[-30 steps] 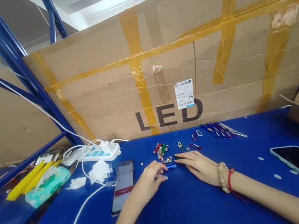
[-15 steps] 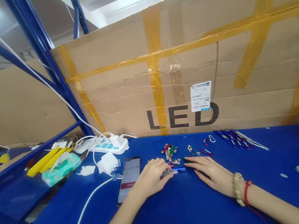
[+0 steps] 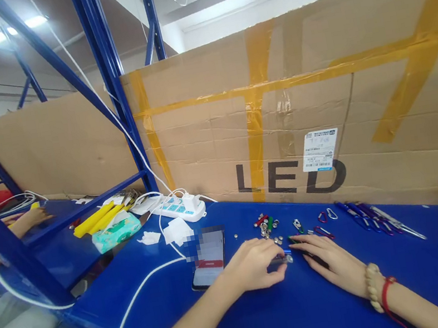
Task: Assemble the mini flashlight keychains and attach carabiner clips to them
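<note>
Hands at work on a blue table [image 3: 247, 323]. The left hand [image 3: 254, 266] was positioned low over the surface, its thumb and fingers pinching a slim grey cylinder [image 3: 277, 261] with a shiny end, which pointed toward the other hand. A blue tube [image 3: 286, 252] showed just beyond the pinched piece, partly hidden by the fingers. The right hand [image 3: 336, 262] was palm down, its fingers extended and slightly spread, the foremost tips at a dark green piece [image 3: 295, 240]; whether they pressed on it could not be told. Behind the hands lay a cluster of small parts: 1 red tube [image 3: 260, 220], 1 green tube [image 3: 271, 223] and several silver pieces [image 3: 264, 229]. To the right of the cluster were 2 red carabiners [image 3: 322, 217], 1 silver carabiner [image 3: 332, 213] and, farther right, a row of blue and purple pens [image 3: 364, 216] beside silver tweezers [image 3: 401, 223]. A phone [image 3: 213, 252] lay left of the left hand, near a white power strip [image 3: 180, 207]. Cardboard [image 3: 200, 156] marked "LED" stood along the rear edge.
</note>
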A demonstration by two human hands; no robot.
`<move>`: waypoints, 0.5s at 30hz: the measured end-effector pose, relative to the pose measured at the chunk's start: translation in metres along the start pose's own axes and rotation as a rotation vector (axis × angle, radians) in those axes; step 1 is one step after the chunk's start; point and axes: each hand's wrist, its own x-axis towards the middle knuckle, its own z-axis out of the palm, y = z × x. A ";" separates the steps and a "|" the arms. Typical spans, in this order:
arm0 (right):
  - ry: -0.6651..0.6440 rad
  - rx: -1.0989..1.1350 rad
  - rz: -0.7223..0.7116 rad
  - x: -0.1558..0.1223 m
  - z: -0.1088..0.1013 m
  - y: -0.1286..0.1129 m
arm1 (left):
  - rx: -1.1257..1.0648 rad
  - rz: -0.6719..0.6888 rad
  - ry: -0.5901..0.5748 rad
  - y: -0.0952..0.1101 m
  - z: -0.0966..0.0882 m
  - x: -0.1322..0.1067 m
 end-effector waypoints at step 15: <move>0.159 -0.063 -0.064 0.014 0.005 0.012 | 0.049 -0.207 0.107 -0.009 0.001 -0.002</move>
